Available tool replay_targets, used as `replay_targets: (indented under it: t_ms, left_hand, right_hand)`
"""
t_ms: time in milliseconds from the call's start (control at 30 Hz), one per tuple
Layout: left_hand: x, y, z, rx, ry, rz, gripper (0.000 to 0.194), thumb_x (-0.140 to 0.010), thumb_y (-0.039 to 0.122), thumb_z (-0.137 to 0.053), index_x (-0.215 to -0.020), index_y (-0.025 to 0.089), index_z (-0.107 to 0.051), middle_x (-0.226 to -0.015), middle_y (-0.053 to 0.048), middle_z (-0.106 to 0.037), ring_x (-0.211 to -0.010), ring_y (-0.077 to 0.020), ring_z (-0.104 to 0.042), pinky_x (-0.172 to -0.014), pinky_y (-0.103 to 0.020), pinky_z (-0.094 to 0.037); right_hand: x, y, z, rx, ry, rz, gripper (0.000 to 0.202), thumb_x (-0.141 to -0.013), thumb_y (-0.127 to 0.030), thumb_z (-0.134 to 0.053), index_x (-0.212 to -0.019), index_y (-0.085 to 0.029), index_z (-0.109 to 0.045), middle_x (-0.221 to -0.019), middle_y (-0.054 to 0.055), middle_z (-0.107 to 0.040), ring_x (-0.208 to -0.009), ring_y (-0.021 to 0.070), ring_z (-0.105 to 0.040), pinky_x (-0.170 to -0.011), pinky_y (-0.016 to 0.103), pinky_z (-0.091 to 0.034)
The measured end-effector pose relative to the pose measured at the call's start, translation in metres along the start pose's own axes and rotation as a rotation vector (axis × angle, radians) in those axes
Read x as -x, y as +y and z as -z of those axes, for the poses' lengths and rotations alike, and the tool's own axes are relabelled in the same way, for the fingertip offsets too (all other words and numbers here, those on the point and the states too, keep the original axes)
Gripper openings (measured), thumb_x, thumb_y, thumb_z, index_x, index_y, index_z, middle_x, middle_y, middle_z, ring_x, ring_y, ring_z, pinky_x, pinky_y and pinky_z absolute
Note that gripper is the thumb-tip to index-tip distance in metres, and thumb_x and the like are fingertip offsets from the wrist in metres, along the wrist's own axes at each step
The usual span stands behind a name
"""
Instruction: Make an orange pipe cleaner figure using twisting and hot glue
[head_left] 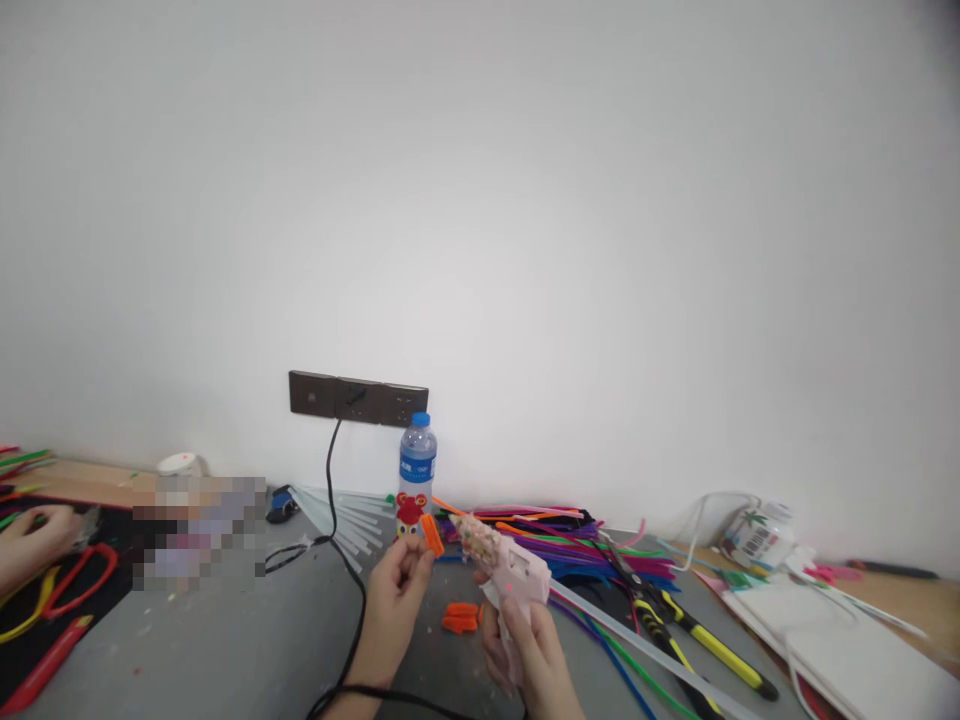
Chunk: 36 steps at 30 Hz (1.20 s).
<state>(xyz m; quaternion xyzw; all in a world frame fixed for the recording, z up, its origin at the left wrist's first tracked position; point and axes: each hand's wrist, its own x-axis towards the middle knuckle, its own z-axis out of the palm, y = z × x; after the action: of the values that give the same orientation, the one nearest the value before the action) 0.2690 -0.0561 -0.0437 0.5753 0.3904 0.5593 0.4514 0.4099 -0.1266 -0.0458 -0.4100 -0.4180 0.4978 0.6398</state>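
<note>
Pinches a small, ribbed orange piece (433, 536) upright between thumb and fingers of the left hand (400, 582). Grips a pale pink glue gun (529, 572) in the right hand (526, 640), with fingers wrapped round the handle. Aims the bead-crusted nozzle up and to the left, near the orange piece but apart from it. Has more orange pieces (461, 618) lying on the gray desk (225, 640) between both hands, just beside the right.

Has a blue-capped water bottle (417, 466) standing behind the left hand, near the wall. Cannot tell a print from a separate figure in the red-and-yellow shape (411, 510) at the bottle's lower front. Runs a black cord (364, 600) down from the wall socket panel (358, 397) and past the left wrist. Spreads a fan of translucent strips (341, 522) to the left of the bottle, and a heap of many-colored fuzzy stems (547, 535) behind the glue gun. Shows yellow-and-black pliers (694, 640) to the right, near white sheets (862, 635) and a tipped jar (757, 537). Includes, at far left, a co-worker's hand (45, 535) above red-handled scissors (82, 580).
</note>
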Motion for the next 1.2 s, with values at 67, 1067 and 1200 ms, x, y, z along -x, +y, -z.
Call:
replay_targets:
  t_ms: [67, 1067, 1200]
  left_hand:
    - [0.001, -0.001, 0.0, -0.008, -0.028, -0.007, 0.044, -0.077, 0.061, -0.06, -0.074, 0.017, -0.061, -0.057, 0.004, -0.046, -0.053, -0.012, -0.038, -0.052, -0.021, -0.032]
    - [0.009, 0.001, 0.001, 0.013, -0.071, -0.046, 0.034, -0.085, 0.049, -0.058, -0.075, 0.017, -0.061, -0.059, 0.005, -0.044, -0.053, -0.0108, -0.036, -0.051, -0.019, -0.03]
    - [0.009, -0.002, 0.001, -0.003, -0.085, -0.053, 0.032, -0.086, 0.047, -0.057, -0.077, 0.017, -0.06, -0.058, 0.006, -0.038, -0.053, -0.0107, -0.033, -0.051, -0.019, -0.028]
  right_hand:
    - [0.001, 0.002, 0.0, 0.026, -0.002, -0.015, 0.057, -0.073, -0.07, -0.06, -0.094, -0.017, -0.059, -0.045, -0.01, -0.036, -0.033, 0.0035, -0.019, -0.032, 0.018, -0.02]
    - [0.011, -0.005, -0.007, -0.025, -0.014, -0.036, 0.057, -0.075, -0.068, -0.061, -0.097, -0.016, -0.057, -0.045, -0.012, -0.038, -0.034, 0.0023, -0.018, -0.033, 0.015, -0.018]
    - [0.011, -0.004, -0.007, 0.0, 0.004, -0.029, 0.054, -0.076, -0.067, -0.061, -0.093, -0.017, -0.056, -0.044, -0.011, -0.038, -0.034, 0.0028, -0.018, -0.033, 0.016, -0.018]
